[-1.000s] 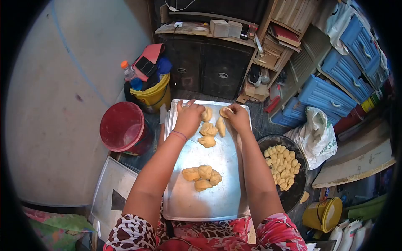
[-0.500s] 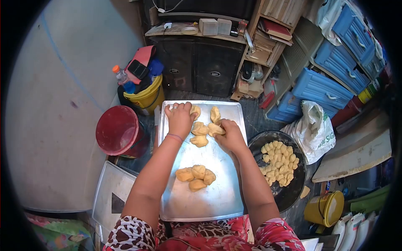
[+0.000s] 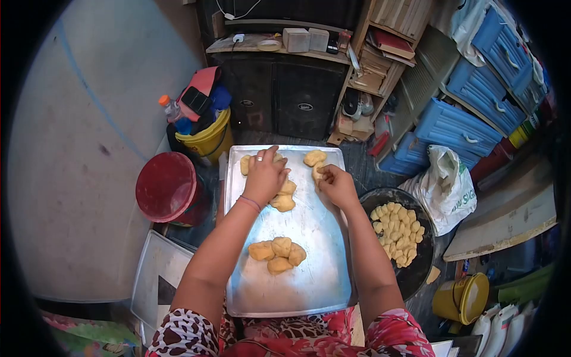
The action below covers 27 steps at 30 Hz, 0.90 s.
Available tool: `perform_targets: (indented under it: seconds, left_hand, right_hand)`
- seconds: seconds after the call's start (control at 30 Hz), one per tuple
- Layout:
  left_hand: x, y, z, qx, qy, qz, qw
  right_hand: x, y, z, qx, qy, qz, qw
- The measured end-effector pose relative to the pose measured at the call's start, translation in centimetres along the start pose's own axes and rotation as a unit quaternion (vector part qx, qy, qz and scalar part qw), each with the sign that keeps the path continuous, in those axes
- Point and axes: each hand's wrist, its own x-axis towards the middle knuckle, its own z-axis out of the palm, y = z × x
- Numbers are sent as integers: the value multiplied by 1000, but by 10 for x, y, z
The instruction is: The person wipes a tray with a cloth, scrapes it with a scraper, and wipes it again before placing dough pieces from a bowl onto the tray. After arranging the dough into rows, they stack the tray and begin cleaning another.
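A metal tray (image 3: 324,285) lies before me with lumps of yellow dough on it. My left hand (image 3: 266,177) is spread over the lumps at the far left, fingers apart, partly hiding them. One dough lump (image 3: 245,165) shows left of that hand. Two more dough lumps (image 3: 283,202) lie just below its fingers. At the far right of the tray, my right hand (image 3: 338,185) pinches a dough piece (image 3: 317,173). This piece touches another dough lump (image 3: 314,157) just beyond it. Nearer to me sits a cluster of several dough lumps (image 3: 279,247).
A black basin (image 3: 416,279) with many small dough pieces (image 3: 398,229) stands right of the tray. A red bucket (image 3: 166,185) and a filled yellow bucket (image 3: 208,140) are on the left. A white sack (image 3: 443,190) leans near blue drawers (image 3: 458,128). Black speakers (image 3: 306,95) stand ahead.
My right hand has moved right with its dough piece, away from the middle lumps. The far right lump has turned and shifted. My left hand has moved slightly right, covering more dough.
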Motion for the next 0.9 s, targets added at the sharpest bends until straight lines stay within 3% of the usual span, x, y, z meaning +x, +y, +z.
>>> perform_targets:
  seconds: [0.03,0.07,0.1,0.17,0.2,0.23,0.27,0.3,0.37,0.43,0.47,0.53,0.63,0.7,0.8,0.83,0.9]
  left_hand:
    - [1,6,-5,0,0,0,1000]
    - [2,14,-10,-8,-64,-14,998]
    - [2,20,-13,-17,-128,-28,991]
    - [-1,28,-11,-8,-140,-32,990]
    - [-3,30,-10,3,-135,-33,990]
    - [-4,31,-8,14,-131,-34,991]
    - [-4,32,-6,16,-104,-34,994]
    - [-4,33,-4,18,-104,-36,994]
    - [2,32,3,26,-98,-23,995]
    - [10,31,12,34,-89,-4,995]
    - [14,29,19,44,-90,8,995]
    - [21,26,29,52,-92,15,994]
    - [25,25,38,57,-83,7,995]
    - [25,23,44,20,-101,-26,994]
    - [15,34,22,-65,-61,-64,994]
    - [9,36,12,-64,-61,-63,994]
    - [-5,40,-11,-60,-69,-71,993]
  right_hand:
    - [1,7,2,126,-42,35,991]
    - [-4,-4,6,176,-22,-6,984]
    - [-4,-8,13,175,-22,-5,984]
    - [-3,-16,21,166,-89,-70,980]
    - [2,-19,16,73,-100,-57,991]
    - [8,-28,8,75,-101,-58,990]
    - [15,-36,-1,-56,7,-150,987]
    - [20,-41,-5,-186,114,-236,947]
    - [29,-29,-3,-214,138,-234,938]
    - [37,-17,-3,-147,26,-166,975]
    - [37,-21,-3,-150,27,-168,974]
    - [28,-31,2,-13,218,-82,972]
    - [22,-25,13,-127,172,-56,975]
    - [20,-24,20,-159,150,-55,974]
    - [10,-36,18,-324,124,-91,934]
    - [10,-40,16,-322,124,-92,934]
    - [7,-46,13,-239,152,-194,939]
